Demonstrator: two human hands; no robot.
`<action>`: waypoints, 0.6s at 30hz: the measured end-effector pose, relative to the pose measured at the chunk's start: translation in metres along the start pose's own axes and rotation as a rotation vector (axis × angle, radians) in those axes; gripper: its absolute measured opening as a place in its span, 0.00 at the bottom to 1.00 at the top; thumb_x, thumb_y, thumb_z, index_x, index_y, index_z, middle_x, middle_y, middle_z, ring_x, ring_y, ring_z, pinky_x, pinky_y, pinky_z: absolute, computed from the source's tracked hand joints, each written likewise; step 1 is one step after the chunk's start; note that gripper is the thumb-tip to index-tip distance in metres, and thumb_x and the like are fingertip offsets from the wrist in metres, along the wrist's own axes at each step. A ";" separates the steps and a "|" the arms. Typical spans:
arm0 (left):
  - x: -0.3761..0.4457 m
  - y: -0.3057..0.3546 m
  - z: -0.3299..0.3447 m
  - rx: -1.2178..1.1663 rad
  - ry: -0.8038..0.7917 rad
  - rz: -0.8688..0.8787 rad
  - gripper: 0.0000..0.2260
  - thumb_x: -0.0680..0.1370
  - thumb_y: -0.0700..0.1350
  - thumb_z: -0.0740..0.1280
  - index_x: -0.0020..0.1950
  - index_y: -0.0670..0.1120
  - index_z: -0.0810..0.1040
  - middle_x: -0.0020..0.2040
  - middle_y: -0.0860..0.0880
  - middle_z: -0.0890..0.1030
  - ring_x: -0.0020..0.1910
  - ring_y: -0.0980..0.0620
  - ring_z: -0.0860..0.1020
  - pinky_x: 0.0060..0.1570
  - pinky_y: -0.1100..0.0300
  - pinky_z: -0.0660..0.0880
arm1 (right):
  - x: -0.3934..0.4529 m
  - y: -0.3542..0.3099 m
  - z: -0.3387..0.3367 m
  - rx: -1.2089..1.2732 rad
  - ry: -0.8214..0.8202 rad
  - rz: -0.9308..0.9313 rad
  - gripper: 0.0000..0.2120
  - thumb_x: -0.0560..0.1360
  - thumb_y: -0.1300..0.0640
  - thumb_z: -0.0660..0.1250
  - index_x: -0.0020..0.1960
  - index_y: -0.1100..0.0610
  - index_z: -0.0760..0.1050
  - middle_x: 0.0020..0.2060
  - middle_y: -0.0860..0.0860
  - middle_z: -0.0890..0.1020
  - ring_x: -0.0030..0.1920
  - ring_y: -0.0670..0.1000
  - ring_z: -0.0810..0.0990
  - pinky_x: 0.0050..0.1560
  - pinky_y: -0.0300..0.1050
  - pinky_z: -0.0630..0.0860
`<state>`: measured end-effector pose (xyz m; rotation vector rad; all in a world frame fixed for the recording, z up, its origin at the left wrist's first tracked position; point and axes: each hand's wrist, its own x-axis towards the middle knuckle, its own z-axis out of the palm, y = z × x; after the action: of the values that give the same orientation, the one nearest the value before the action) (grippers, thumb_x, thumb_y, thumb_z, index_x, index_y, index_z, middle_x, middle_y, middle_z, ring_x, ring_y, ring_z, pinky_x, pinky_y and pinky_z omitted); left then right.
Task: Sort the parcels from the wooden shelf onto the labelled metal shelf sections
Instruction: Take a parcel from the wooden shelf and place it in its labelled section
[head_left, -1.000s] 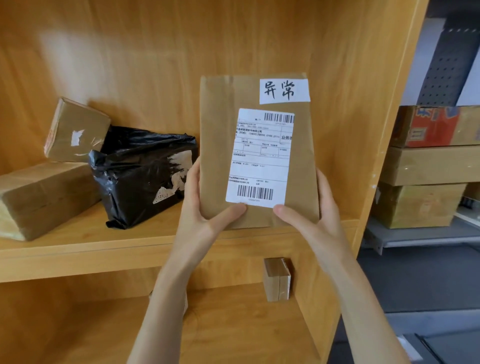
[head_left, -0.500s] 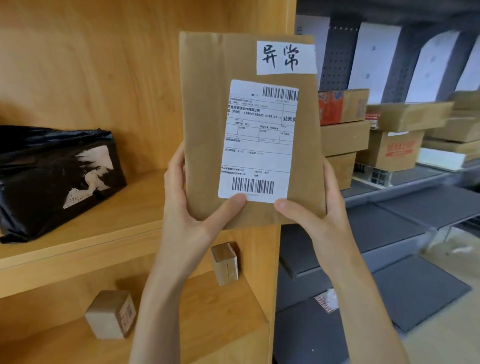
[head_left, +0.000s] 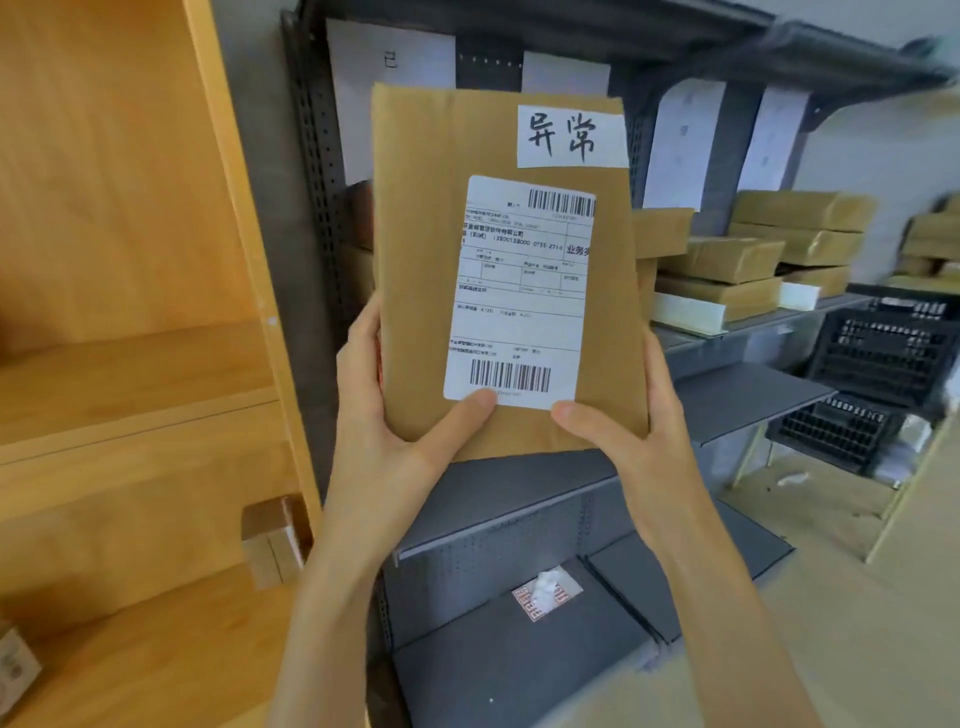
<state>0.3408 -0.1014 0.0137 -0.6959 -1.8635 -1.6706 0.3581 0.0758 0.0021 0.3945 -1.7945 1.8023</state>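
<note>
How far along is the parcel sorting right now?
Done: several brown parcels already sit stacked on the metal shelf. In hand: the left hand and right hand hold a flat brown parcel upright in front of that shelf, not yet placed. Left: this one still needs its section, and at least one small box remains on the wooden shelf.

Flat brown parcel (head_left: 421, 270) stands upright in front of the grey metal shelf (head_left: 748, 400), white shipping label (head_left: 519, 291) and handwritten tag (head_left: 571, 137) facing the camera
</note>
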 end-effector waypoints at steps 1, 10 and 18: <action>0.000 -0.001 0.020 -0.002 -0.004 -0.013 0.38 0.67 0.51 0.75 0.73 0.57 0.60 0.68 0.56 0.69 0.67 0.61 0.68 0.65 0.57 0.70 | 0.002 0.003 -0.018 0.001 0.013 0.018 0.39 0.60 0.48 0.74 0.69 0.38 0.64 0.63 0.42 0.77 0.63 0.46 0.75 0.62 0.50 0.74; 0.036 -0.021 0.166 -0.043 -0.125 -0.097 0.40 0.64 0.57 0.74 0.72 0.62 0.60 0.68 0.58 0.69 0.66 0.60 0.70 0.65 0.52 0.71 | 0.048 0.040 -0.154 0.038 0.100 0.103 0.41 0.58 0.48 0.75 0.69 0.39 0.65 0.61 0.43 0.78 0.62 0.47 0.77 0.56 0.43 0.77; 0.111 -0.075 0.278 -0.140 -0.120 -0.107 0.38 0.64 0.56 0.75 0.70 0.65 0.62 0.67 0.58 0.71 0.63 0.62 0.72 0.61 0.56 0.74 | 0.142 0.089 -0.240 0.030 0.096 0.087 0.34 0.63 0.56 0.75 0.65 0.39 0.69 0.58 0.43 0.81 0.60 0.47 0.79 0.54 0.43 0.77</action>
<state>0.1941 0.1707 0.0120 -0.7812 -1.9095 -1.8793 0.2356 0.3419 -0.0038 0.2407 -1.7449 1.8764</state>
